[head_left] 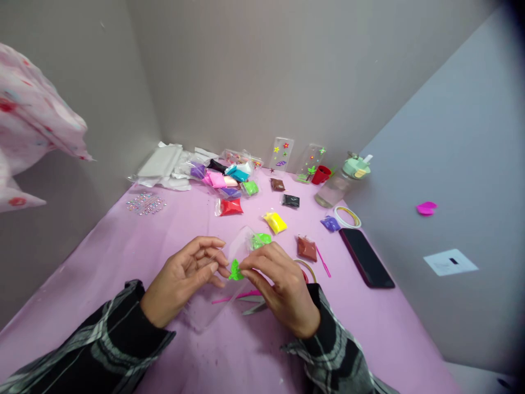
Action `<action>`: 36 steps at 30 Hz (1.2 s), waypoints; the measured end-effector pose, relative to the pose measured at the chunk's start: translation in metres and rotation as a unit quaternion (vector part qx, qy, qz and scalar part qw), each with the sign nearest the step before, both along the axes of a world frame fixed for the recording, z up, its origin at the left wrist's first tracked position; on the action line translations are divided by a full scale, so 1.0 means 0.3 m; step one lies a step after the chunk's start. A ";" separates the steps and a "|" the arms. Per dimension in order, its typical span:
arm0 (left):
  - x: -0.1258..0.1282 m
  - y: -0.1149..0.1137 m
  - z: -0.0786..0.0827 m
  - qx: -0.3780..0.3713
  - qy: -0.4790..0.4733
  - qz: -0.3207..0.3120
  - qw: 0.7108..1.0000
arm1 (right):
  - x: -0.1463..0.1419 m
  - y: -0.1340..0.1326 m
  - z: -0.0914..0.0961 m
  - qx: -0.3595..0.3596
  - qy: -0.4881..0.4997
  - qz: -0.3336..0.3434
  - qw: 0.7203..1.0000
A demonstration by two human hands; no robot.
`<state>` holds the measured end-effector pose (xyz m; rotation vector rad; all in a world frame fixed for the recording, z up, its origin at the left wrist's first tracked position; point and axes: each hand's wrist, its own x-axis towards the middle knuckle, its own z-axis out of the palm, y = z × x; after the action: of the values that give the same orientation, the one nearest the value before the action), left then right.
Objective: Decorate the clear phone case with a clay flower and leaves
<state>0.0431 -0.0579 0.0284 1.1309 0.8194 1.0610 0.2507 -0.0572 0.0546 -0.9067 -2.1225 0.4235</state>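
My left hand [186,276] and my right hand [279,284] meet over the pink table [123,257]. Together their fingertips pinch a small bright green piece of clay [235,270]. A clear phone case [217,306] lies flat under the hands. A green clay bag [261,239] sits just beyond my right hand. Pink thin tools [235,298] lie beneath the hands on the case.
Small bags of coloured clay lie further back: red [230,207], yellow [275,222], brown [307,249], black [291,201]. A black phone [366,257] lies at the right. A bottle [342,181], a red cup [321,174] and decorated clear cases [281,154] stand by the wall.
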 end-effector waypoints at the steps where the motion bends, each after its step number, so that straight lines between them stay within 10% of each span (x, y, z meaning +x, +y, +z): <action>1: 0.001 0.000 0.000 0.000 -0.001 0.000 1.000 | 0.001 -0.001 0.000 0.003 0.000 -0.001 1.000; 30: -0.002 -0.002 0.004 -0.018 -0.004 0.009 1.000 | 0.002 -0.005 0.000 -0.003 0.019 -0.008 1.000; 36: -0.001 -0.007 0.004 -0.053 -0.020 -0.004 0.998 | 0.011 -0.007 0.014 0.022 0.063 -0.109 0.992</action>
<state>0.0429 -0.0601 0.0296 1.0194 0.8301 1.0190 0.2541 -0.0592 0.0589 -1.0469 -1.8869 0.3125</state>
